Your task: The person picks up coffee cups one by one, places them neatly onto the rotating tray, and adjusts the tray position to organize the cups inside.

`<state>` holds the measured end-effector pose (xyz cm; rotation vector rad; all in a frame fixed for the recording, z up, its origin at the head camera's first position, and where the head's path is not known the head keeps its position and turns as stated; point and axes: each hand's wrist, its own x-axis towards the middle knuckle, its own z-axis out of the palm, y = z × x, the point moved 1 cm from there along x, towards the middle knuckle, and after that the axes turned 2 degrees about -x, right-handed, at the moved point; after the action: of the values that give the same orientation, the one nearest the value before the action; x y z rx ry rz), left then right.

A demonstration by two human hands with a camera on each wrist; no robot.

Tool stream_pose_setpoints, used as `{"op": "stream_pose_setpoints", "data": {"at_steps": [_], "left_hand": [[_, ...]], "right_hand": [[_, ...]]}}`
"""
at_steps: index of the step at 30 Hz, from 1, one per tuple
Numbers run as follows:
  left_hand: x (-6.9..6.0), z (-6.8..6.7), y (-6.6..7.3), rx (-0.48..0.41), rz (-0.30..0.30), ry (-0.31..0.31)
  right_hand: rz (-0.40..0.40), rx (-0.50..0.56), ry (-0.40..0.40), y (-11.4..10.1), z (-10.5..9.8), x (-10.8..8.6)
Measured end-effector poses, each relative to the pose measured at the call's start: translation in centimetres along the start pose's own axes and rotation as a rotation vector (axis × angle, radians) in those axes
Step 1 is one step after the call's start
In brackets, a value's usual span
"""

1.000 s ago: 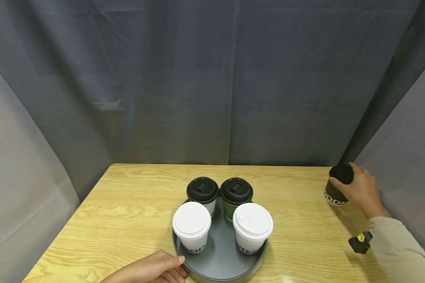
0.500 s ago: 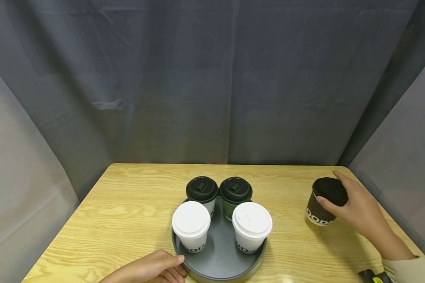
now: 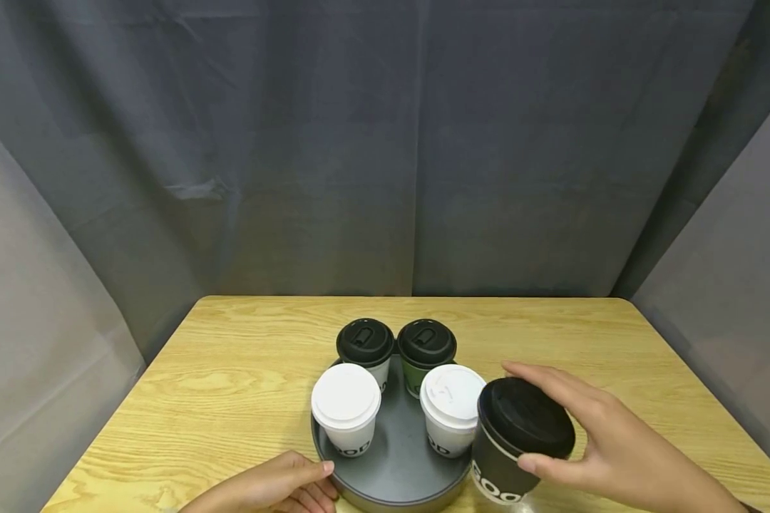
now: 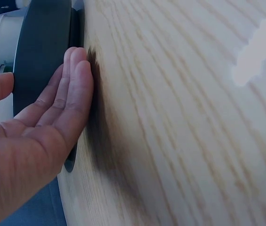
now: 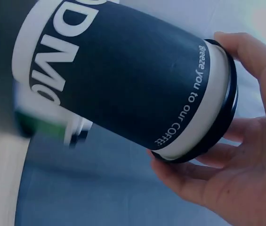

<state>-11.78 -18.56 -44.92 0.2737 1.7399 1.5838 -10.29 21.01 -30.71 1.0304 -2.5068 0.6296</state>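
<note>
My right hand (image 3: 603,442) grips a black paper coffee cup (image 3: 500,459) by its black lid, thumb on the near side and fingers on the far side. The cup tilts slightly, at the right edge of a round grey tray (image 3: 398,470). On that tray stand two white-lidded cups in front, a left one (image 3: 346,402) and a right one (image 3: 452,402). Behind them are a white cup with a black lid (image 3: 366,343) and a green cup (image 3: 417,374), also black-lidded. My left hand (image 4: 43,127) touches the tray's outer side with extended fingers, its thumb at the rim.
The wooden table (image 3: 218,385) extends to both sides of the tray and behind it. A dark grey curtain (image 3: 321,157) hangs beyond the far edge, with paler cloth at left and right.
From the far right of the table, my right hand has brought the black coffee cup left and nearer, up to the tray. My left hand stays at the tray's side.
</note>
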Motion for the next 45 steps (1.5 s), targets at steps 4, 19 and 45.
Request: {"op": "stream_pose_setpoints", "data": {"at_steps": [4,19,45], "left_hand": [[0.0,0.0,0.0,-0.009,0.001,-0.009],[0.1,0.1,0.2,0.008,-0.001,-0.002],[0.2,0.0,-0.1,0.03,0.039,0.01]], "right_hand": [[-0.105,0.063,-0.001,-1.9,1.0,1.4],[-0.224,0.042,-0.037,-3.9,8.3,5.4],[-0.343,-0.159,-0.005,-4.4,10.6,5.0]]}}
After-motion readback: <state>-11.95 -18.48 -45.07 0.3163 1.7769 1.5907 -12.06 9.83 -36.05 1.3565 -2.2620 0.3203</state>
